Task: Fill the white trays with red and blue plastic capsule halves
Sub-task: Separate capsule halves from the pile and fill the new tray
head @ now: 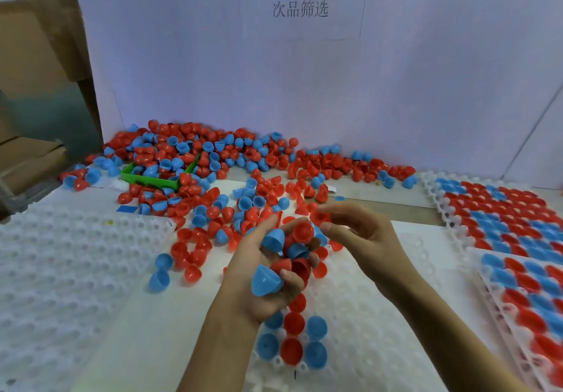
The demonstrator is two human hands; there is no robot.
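Observation:
My left hand [259, 272] is cupped palm-up over the middle white tray [371, 315], shut on a handful of red and blue capsule halves [286, 254]. A blue half [265, 282] juts out at its lower edge. My right hand [356, 233] hovers beside it, thumb and fingers pinching a red half [320, 218] at the top of the handful. In the tray below my left wrist sit several placed halves [292, 340], red and blue. A big loose pile of halves [213, 172] covers the table behind.
An empty white tray [61, 269] lies at the left. Two filled trays [502, 218] [527, 294] lie at the right. A green basket [152, 178] is half buried in the pile. Cardboard boxes [39, 56] stand far left, a white wall with a sign behind.

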